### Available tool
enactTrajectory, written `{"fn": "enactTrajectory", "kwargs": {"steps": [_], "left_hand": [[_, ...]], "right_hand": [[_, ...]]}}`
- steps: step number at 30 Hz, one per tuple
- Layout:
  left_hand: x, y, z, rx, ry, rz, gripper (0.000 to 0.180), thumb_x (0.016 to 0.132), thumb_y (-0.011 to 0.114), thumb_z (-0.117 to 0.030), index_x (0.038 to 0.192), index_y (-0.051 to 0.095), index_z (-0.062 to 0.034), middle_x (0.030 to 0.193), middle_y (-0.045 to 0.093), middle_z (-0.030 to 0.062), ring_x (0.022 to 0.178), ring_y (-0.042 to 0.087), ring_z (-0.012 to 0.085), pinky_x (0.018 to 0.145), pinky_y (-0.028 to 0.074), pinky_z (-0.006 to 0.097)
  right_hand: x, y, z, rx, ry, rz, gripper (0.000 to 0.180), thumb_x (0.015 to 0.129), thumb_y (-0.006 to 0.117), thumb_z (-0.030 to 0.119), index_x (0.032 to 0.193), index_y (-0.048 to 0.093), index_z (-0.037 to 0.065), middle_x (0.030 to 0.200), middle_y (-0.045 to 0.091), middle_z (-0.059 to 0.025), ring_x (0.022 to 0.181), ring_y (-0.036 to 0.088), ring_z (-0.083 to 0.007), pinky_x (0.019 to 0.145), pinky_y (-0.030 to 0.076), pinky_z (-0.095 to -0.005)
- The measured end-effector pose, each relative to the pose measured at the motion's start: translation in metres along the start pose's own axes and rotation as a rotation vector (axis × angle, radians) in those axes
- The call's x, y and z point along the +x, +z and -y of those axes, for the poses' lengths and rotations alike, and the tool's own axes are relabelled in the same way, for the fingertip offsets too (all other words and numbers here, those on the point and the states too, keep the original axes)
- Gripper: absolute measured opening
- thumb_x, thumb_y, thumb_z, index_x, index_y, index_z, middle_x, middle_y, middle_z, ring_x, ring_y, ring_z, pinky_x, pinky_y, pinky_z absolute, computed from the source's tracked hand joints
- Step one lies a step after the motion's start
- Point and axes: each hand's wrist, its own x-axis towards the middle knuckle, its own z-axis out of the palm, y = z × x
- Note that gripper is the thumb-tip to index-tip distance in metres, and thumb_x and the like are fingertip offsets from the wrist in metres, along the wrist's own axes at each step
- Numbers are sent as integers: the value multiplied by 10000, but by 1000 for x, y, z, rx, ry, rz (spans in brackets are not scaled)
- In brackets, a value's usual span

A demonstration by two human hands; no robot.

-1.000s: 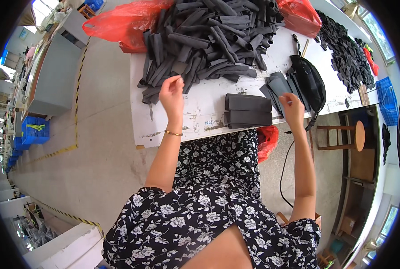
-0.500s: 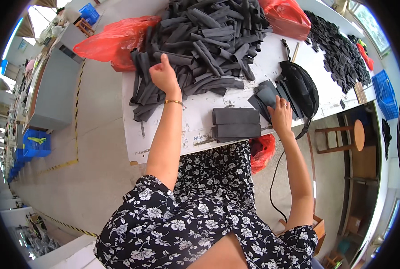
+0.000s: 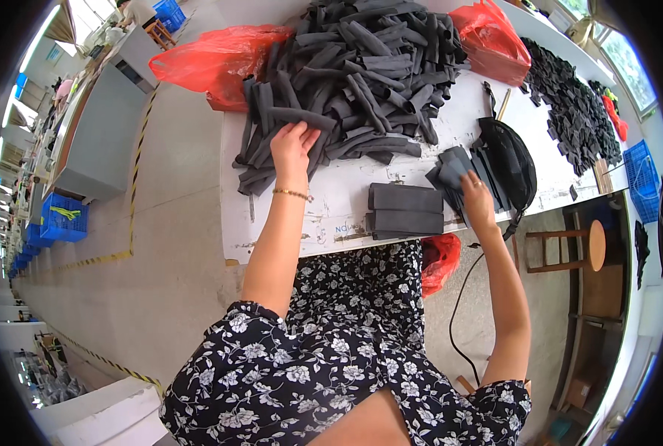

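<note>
My left hand (image 3: 292,154) is at the near left of a heap of dark grey fabric strips (image 3: 379,70). Its fingers are closed at the lower edge of one curled strip (image 3: 301,117), which lies on the heap. Farther right, my right hand (image 3: 480,202) has bent fingers closed on a flat dark grey fabric piece (image 3: 456,165), slightly blurred. More flat pieces fan out under it. Between my hands, two neat stacks of folded dark fabric pieces (image 3: 405,209) lie side by side near the table's front edge.
A black waist bag (image 3: 511,167) lies right of my right hand. Red plastic bags (image 3: 223,63) flank the heap. Small dark pieces (image 3: 569,104) cover the far right of the white table (image 3: 331,201). A wooden stool (image 3: 596,243) and blue crate (image 3: 641,178) stand right.
My left hand has turned from thumb-up to fingers against the curled strip. My right hand has gone from lying flat on the pieces to bent fingers gripping one. The whole view has shifted slightly.
</note>
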Motion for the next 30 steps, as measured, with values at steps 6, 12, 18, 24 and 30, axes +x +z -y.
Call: {"fn": "enactTrajectory", "kwargs": {"steps": [6,12,18,24,30], "left_hand": [[-40,-18,5,-325,-519,108,178,857,704,-87,1009,641,-18,973,667,100,943,640,226,853,538,376],[-86,3,-11,-351,-494,227,197,845,724,-122,996,638,-30,993,660,110,1000,630,268,895,522,422],[-96,-2,-26,-206,-320,293,207,878,690,-175,1000,633,-18,1008,676,141,995,661,321,880,563,444],[-98,-3,-20,-203,-247,232,224,885,680,-168,1031,622,-8,1045,675,154,928,683,314,773,612,386],[-103,4,-15,-149,-256,205,229,882,682,-149,1057,612,-20,1043,668,173,914,685,314,768,615,385]], "right_hand": [[31,-87,107,519,-16,-171,401,930,543,73,1329,517,73,1187,598,-215,1018,573,-360,874,466,-404],[24,-112,189,770,-8,-98,220,782,728,56,976,639,4,1046,625,-133,957,575,-240,866,439,-319],[9,-106,192,842,-32,-84,290,697,795,66,844,550,16,1012,627,-115,976,584,-224,867,436,-316],[3,-121,206,901,53,6,362,680,787,63,1031,699,71,993,638,-99,982,575,-240,857,461,-329],[7,-114,208,714,-98,-148,273,708,748,61,980,726,77,953,637,-53,921,547,-242,839,438,-340]]}}
